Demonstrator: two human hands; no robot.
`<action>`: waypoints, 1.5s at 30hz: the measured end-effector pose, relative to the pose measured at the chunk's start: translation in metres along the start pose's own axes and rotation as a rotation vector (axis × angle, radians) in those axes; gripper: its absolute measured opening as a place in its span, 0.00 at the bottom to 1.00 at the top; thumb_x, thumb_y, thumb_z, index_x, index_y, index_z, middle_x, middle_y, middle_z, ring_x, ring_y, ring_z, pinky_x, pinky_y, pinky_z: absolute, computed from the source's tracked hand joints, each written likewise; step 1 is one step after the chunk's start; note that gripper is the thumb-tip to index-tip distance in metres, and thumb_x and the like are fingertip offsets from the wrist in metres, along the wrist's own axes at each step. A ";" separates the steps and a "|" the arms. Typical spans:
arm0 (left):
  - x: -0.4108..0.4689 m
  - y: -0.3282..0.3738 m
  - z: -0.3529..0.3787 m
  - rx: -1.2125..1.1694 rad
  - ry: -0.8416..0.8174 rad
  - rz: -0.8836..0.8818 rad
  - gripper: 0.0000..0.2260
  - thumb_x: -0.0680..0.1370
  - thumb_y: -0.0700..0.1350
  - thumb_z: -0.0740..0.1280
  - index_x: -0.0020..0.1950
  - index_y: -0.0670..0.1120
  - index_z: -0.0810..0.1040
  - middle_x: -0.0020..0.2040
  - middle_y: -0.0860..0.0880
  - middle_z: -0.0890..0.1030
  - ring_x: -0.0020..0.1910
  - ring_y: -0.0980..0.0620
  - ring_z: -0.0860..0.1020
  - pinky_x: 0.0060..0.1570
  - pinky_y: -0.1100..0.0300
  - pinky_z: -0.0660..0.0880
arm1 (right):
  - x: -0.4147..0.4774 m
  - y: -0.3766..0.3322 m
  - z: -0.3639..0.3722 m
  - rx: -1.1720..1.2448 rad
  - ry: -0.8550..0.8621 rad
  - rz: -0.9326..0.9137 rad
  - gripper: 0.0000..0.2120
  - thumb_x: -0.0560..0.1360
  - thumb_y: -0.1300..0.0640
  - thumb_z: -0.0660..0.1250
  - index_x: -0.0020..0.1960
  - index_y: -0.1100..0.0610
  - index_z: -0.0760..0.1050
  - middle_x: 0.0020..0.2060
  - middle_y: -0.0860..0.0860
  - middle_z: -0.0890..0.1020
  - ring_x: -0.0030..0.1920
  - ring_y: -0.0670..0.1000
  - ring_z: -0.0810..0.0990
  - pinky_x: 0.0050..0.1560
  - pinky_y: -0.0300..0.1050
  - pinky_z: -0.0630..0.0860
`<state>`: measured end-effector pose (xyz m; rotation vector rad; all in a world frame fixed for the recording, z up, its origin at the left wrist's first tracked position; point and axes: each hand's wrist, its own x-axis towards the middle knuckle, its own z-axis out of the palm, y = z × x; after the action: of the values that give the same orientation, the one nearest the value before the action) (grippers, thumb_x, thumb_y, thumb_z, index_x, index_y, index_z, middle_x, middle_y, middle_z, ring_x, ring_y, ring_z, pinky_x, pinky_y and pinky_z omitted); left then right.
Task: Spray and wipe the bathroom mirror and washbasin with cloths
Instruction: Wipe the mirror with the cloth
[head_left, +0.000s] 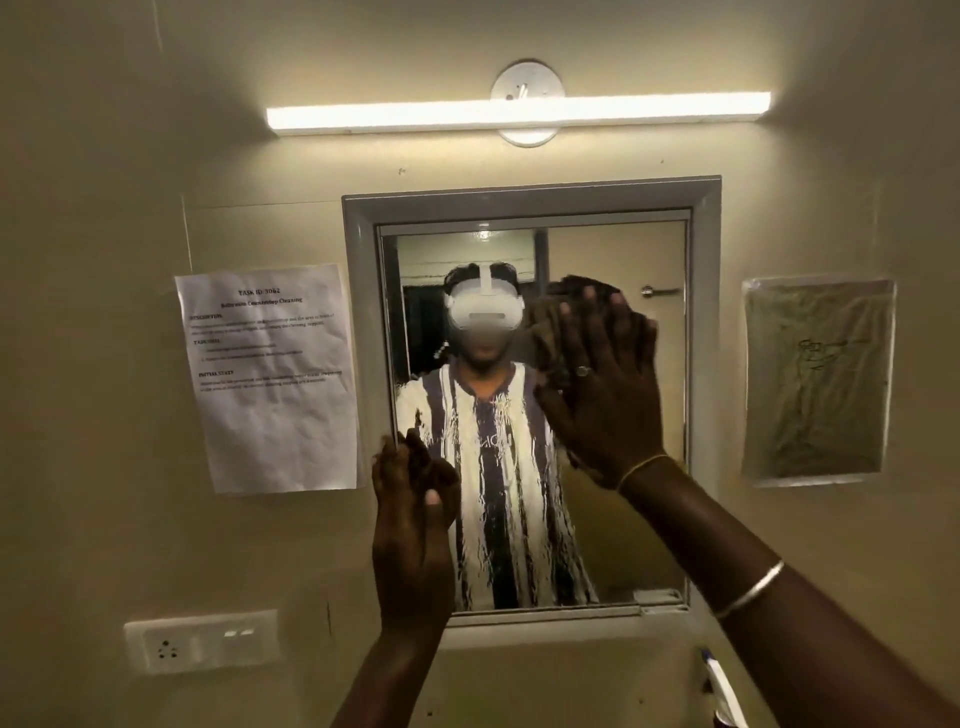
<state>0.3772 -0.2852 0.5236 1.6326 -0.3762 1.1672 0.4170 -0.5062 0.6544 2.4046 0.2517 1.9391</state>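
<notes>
We are in a small bathroom: a grey-framed mirror (618, 519) hangs on the plain wall (104, 312) ahead. A lit tube light (517, 111) runs above it, and a switch-and-socket plate (202, 642) sits low left. The taped sheet (270, 379) to the left is headed "Bathroom Countertop Cleaning".

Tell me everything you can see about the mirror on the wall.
The rectangular grey-framed wall mirror hangs upright under a lit tube lamp, beside a printed paper sheet. Its glass looks streaked low down. The right hand presses a dark brown cloth flat on it; the left hand touches its lower left edge.
</notes>
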 end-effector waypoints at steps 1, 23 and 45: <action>0.004 0.001 0.001 -0.005 0.007 0.007 0.28 0.85 0.48 0.58 0.84 0.56 0.54 0.84 0.55 0.58 0.83 0.52 0.58 0.78 0.41 0.65 | -0.003 0.011 -0.002 0.001 0.005 0.037 0.39 0.82 0.40 0.60 0.83 0.57 0.49 0.82 0.61 0.50 0.82 0.65 0.49 0.79 0.69 0.47; 0.042 0.034 -0.030 -0.314 0.030 -0.075 0.21 0.87 0.39 0.57 0.81 0.44 0.65 0.79 0.53 0.68 0.74 0.70 0.66 0.66 0.75 0.68 | -0.022 -0.120 0.011 0.198 -0.126 0.017 0.34 0.84 0.38 0.47 0.84 0.54 0.45 0.83 0.58 0.43 0.82 0.63 0.42 0.79 0.69 0.42; 0.033 0.032 -0.029 -0.458 0.041 -0.132 0.20 0.86 0.34 0.54 0.79 0.40 0.65 0.67 0.65 0.76 0.65 0.72 0.74 0.56 0.76 0.73 | -0.106 -0.009 0.010 0.022 -0.076 0.120 0.40 0.81 0.42 0.62 0.83 0.56 0.45 0.82 0.60 0.45 0.82 0.65 0.45 0.80 0.68 0.43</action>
<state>0.3553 -0.2633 0.5678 1.2136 -0.4636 0.9316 0.4045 -0.5124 0.5487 2.5575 0.1297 1.8948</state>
